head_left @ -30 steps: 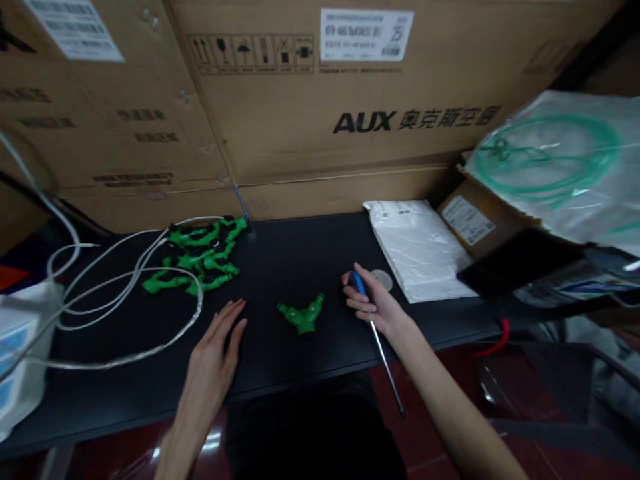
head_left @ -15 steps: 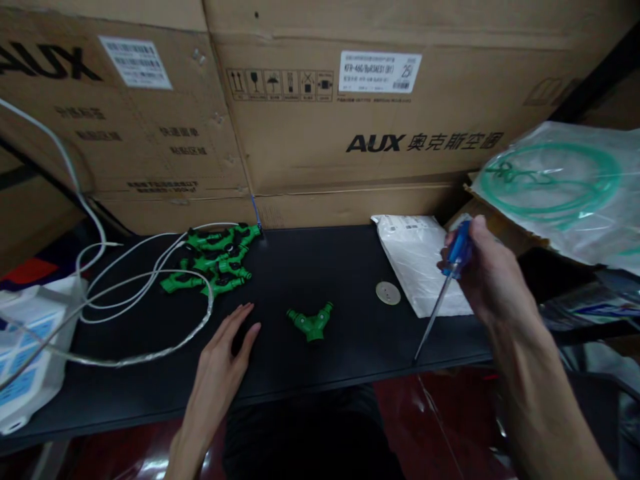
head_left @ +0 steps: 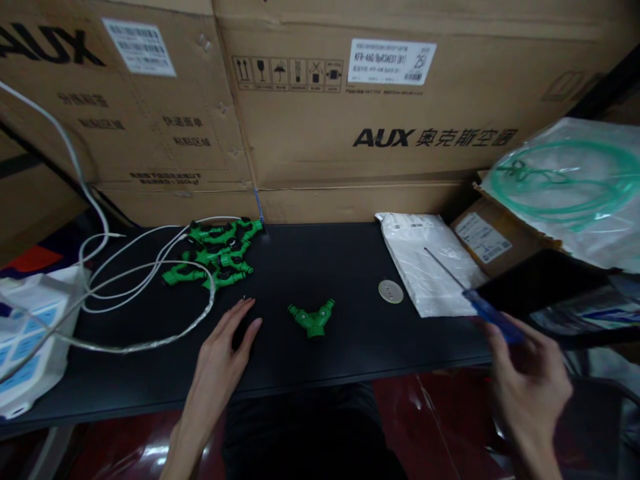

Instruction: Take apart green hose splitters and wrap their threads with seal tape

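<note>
My right hand (head_left: 533,380) grips the blue handle of a screwdriver (head_left: 493,317) at the right edge of the black table. The shaft points up and left, over a white plastic mailer bag (head_left: 430,260). My left hand (head_left: 223,357) rests on the tabletop with thumb and fingers apart, holding nothing. Between the hands lies a green Y-shaped hose connector (head_left: 313,319), its two arms pointing away from me. A small pale round disc (head_left: 391,291) is beside the bag. Behind my left hand sits a pile of similar green connectors (head_left: 215,253).
A white power strip (head_left: 37,340) with looping white cables (head_left: 145,347) occupies the left end of the table (head_left: 330,367). Large cardboard boxes (head_left: 310,153) stand along the back. At right, a clear bag with green tubing (head_left: 565,180) lies over a smaller carton (head_left: 483,233).
My right hand has moved down and right. The screwdriver has swung from tip-down to tip pointing up and left. My left hand and the connector stay put.
</note>
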The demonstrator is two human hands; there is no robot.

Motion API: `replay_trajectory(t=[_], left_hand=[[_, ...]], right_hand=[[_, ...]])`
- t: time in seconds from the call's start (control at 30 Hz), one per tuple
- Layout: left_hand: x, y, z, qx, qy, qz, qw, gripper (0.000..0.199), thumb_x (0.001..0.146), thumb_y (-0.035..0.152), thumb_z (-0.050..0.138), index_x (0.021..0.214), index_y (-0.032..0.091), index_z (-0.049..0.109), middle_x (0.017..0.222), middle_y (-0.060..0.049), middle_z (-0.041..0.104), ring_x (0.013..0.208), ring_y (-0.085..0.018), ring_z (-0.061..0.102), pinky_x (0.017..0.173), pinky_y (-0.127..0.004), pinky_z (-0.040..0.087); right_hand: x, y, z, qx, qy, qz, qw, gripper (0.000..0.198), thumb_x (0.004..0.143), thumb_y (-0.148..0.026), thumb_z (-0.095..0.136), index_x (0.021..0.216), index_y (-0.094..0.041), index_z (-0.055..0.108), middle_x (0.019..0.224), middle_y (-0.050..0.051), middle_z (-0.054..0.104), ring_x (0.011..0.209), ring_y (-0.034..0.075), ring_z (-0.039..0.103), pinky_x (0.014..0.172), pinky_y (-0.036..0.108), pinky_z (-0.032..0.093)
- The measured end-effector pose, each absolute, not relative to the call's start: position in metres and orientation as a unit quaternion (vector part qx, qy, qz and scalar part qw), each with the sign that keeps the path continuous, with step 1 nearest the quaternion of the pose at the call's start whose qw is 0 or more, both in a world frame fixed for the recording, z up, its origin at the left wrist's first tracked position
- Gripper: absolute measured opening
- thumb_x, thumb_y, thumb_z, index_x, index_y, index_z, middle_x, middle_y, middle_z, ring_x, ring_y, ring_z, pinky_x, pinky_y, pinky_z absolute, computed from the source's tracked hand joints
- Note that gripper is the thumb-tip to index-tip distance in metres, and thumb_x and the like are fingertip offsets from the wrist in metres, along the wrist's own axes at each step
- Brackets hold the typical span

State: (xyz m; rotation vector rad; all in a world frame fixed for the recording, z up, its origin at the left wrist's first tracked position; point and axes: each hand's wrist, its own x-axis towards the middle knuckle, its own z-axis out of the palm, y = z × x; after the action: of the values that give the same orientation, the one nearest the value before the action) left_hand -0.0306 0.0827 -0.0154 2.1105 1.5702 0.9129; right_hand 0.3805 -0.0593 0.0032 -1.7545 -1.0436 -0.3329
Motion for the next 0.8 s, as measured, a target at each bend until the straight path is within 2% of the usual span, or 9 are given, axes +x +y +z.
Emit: replay_trajectory(t=[0.1,0.23,0.3,0.43,0.63,0.8], left_hand=[[-0.031,0.083,-0.017,0.751,0.553,0.316,0.175,0.047,0.102,0.049,0.056,0.142,0.025,0.060,0.147,-0.010,0.064,0.135,-0.031,0.063,0.115,-0.051,0.051],[-0.030,0.082,-0.018,0.766,0.547,0.299,0.157,0.046,0.103,0.047,0.055,0.144,0.027,0.058,0.158,-0.009,0.054,0.141,-0.031,0.058,0.117,-0.052,0.049],[-0.028,0.082,-0.016,0.775,0.540,0.292,0.148,0.047,0.104,0.044,0.055,0.147,0.028,0.055,0.164,-0.009,0.046,0.145,-0.031,0.053,0.118,-0.050,0.048],[-0.026,0.085,-0.014,0.786,0.532,0.277,0.151,0.054,0.103,0.041,0.057,0.155,0.028,0.045,0.170,-0.010,0.036,0.151,-0.030,0.045,0.121,-0.048,0.045],[-0.030,0.092,-0.015,0.800,0.514,0.270,0.156,0.047,0.106,0.038,0.053,0.151,0.026,0.050,0.158,-0.010,0.053,0.148,-0.027,0.050,0.126,-0.052,0.038],[-0.028,0.089,-0.003,0.794,0.501,0.301,0.167,0.041,0.105,0.034,0.055,0.145,0.024,0.057,0.152,-0.008,0.059,0.143,-0.025,0.055,0.124,-0.049,0.041]], right_hand=[[0.369,-0.069,-0.027,-0.719,-0.574,-0.148,0.364,0.037,0.100,-0.043,0.060,0.128,-0.020,0.068,0.114,0.016,0.073,0.099,0.033,0.074,0.088,0.053,0.060],[0.358,-0.066,-0.045,-0.697,-0.638,-0.121,0.303,0.040,0.102,-0.044,0.056,0.132,-0.019,0.066,0.124,0.017,0.070,0.112,0.035,0.068,0.101,0.060,0.055],[0.357,-0.064,-0.045,-0.691,-0.648,-0.120,0.297,0.043,0.102,-0.045,0.057,0.135,-0.017,0.064,0.126,0.019,0.067,0.115,0.037,0.065,0.104,0.064,0.051],[0.357,-0.066,-0.043,-0.692,-0.653,-0.124,0.282,0.050,0.104,-0.049,0.050,0.140,-0.015,0.059,0.124,0.020,0.066,0.113,0.037,0.064,0.102,0.063,0.053],[0.351,-0.069,-0.038,-0.708,-0.629,-0.110,0.300,0.054,0.103,-0.052,0.051,0.141,-0.014,0.061,0.125,0.018,0.066,0.110,0.034,0.067,0.101,0.056,0.056],[0.348,-0.068,-0.035,-0.733,-0.588,-0.077,0.335,0.055,0.102,-0.055,0.052,0.139,-0.016,0.063,0.127,0.018,0.068,0.112,0.035,0.069,0.101,0.057,0.056]])
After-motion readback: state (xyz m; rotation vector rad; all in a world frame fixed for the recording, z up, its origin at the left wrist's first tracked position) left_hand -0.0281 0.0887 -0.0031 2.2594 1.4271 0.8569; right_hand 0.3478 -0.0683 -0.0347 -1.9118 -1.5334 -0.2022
